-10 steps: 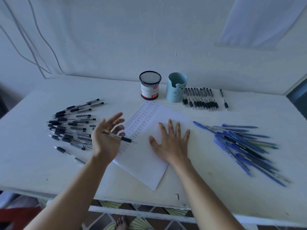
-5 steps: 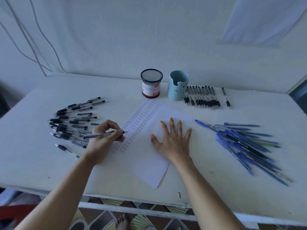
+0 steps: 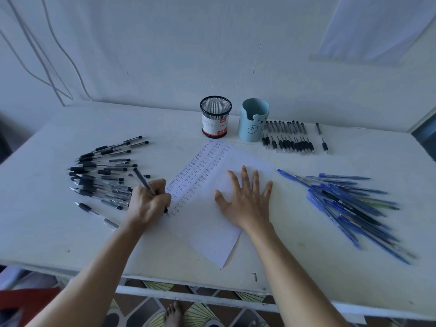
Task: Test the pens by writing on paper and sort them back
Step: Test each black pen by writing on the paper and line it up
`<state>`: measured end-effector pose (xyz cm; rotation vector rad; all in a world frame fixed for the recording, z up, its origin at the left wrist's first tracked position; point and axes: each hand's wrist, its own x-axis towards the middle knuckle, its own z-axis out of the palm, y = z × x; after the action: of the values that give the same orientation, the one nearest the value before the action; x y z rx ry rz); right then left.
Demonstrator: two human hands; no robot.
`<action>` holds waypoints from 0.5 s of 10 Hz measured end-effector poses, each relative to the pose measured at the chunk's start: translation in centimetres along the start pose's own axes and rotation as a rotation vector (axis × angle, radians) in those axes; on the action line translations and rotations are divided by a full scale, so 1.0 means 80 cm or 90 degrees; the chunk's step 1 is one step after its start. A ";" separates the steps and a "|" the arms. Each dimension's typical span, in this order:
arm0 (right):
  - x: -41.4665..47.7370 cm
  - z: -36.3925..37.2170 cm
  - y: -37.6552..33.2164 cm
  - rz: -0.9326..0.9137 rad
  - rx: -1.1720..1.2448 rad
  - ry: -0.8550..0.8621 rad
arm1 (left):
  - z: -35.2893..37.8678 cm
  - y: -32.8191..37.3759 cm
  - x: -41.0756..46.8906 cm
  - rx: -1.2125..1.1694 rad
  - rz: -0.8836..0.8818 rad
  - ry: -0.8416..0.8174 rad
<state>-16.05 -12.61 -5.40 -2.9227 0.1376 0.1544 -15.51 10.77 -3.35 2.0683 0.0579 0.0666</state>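
Note:
A white sheet of paper point(image 3: 207, 232) lies on the table, its upper left part filled with columns of the word "test". My left hand point(image 3: 148, 204) grips a black pen point(image 3: 141, 179) in a writing hold, the tip on the paper's left edge below the last written word. My right hand point(image 3: 245, 199) lies flat with fingers spread on the sheet. A pile of black pens point(image 3: 99, 173) lies to the left, a pile of blue pens point(image 3: 349, 204) to the right.
At the back stand a black mesh pen cup point(image 3: 215, 118) and a light blue pen holder point(image 3: 253, 119). Right of them lies a neat row of black pens point(image 3: 287, 138). The white table's front edge point(image 3: 188, 286) runs below my forearms; a wall is behind.
My left hand went from open with the pen loose in it to a writing grip, and has brought the pen tip down onto the paper's left edge. My right hand stayed flat.

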 end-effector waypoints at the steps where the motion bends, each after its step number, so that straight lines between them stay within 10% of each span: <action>1: 0.000 0.001 0.000 -0.002 0.002 0.007 | 0.000 -0.001 0.000 0.032 0.017 -0.002; 5: 0.000 0.000 0.000 -0.002 0.001 0.003 | 0.004 -0.012 0.006 0.085 0.046 -0.008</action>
<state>-16.06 -12.62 -5.41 -2.9215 0.1331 0.1470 -15.00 10.98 -4.38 2.2042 -0.0207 0.0960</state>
